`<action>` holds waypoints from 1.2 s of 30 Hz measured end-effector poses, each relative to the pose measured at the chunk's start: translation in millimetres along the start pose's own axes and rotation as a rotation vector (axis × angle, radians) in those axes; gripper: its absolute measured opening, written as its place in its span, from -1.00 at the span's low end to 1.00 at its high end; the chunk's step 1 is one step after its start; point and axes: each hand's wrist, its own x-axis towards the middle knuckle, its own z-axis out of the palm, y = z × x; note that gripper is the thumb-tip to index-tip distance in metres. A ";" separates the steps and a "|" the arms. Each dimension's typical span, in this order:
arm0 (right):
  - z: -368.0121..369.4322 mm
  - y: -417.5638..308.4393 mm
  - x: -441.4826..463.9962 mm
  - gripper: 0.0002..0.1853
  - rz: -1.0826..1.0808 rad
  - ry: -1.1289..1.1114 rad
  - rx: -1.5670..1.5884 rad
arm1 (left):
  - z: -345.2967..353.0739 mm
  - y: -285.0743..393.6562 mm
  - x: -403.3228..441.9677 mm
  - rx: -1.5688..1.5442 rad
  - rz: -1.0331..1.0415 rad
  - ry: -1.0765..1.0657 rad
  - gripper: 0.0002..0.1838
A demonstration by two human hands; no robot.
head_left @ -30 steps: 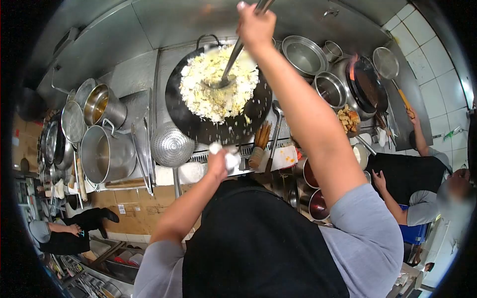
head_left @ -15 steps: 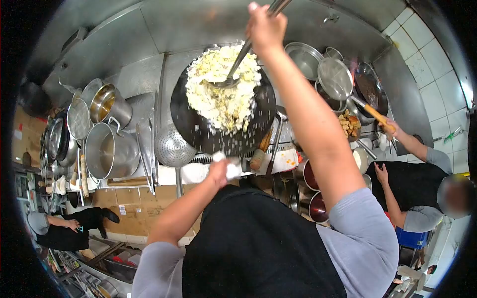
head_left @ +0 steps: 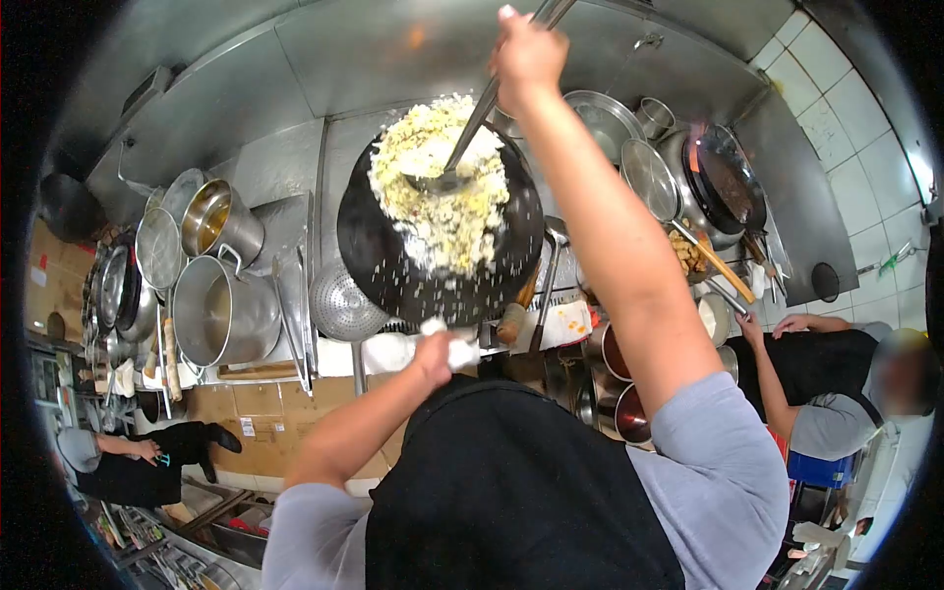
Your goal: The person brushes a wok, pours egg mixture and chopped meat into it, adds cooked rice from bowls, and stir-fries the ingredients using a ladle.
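Note:
My right hand (head_left: pixel 531 59), raised at the top, is closed around the long metal handle of a ladle (head_left: pixel 474 128). The ladle's bowl rests in a mass of fried rice with egg (head_left: pixel 438 246). This rice is heaped toward the far side of a black wok (head_left: pixel 369 251), with loose grains scattered on the near wall. At the wok's near rim my left hand (head_left: pixel 431 359) is closed on a folded white cloth (head_left: pixel 460 352). What lies under the cloth is hidden.
A perforated skimmer (head_left: pixel 346 303) and metal pots (head_left: pixel 211 320) stand left. On the right are a mesh strainer (head_left: pixel 649 177), a bowl of browned pieces (head_left: pixel 685 258) and dark pans (head_left: pixel 733 192). A co-worker (head_left: pixel 816 369) stands at right; another person (head_left: pixel 128 457) is at left.
The rice has shifted within the wok, and both my hands keep their grips. The co-worker's hand has left the mesh strainer's wooden handle, and the strainer sits farther left and lower.

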 end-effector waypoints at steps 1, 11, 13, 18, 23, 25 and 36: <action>5.8 -42.5 -4.5 -0.64 0.073 -0.059 0.010 | 2.1 0.5 -19.7 0.000 -0.005 0.009 -0.68; -16.4 51.4 -66.2 -0.58 -0.337 -0.114 -0.306 | 18.0 32.8 44.2 0.162 0.382 0.128 -0.77; -8.6 29.5 -26.4 -0.62 -0.075 -0.089 -0.080 | -5.4 11.0 37.2 0.062 0.105 0.070 -0.80; 5.4 -65.9 -34.0 -0.64 0.226 -0.183 0.016 | 65.2 51.7 -87.2 -0.107 0.004 -0.026 -0.79; -8.8 60.8 -81.8 -0.60 -0.129 -0.109 -0.182 | 61.4 78.6 26.6 -0.112 0.242 0.037 -0.79; -15.1 59.6 -74.7 -0.57 -0.131 -0.088 -0.178 | 40.1 62.1 30.5 0.116 0.357 0.092 -0.79; 1.5 -71.7 -39.3 -0.60 -0.153 -0.302 0.016 | 32.6 109.9 91.2 0.015 0.315 0.145 -0.74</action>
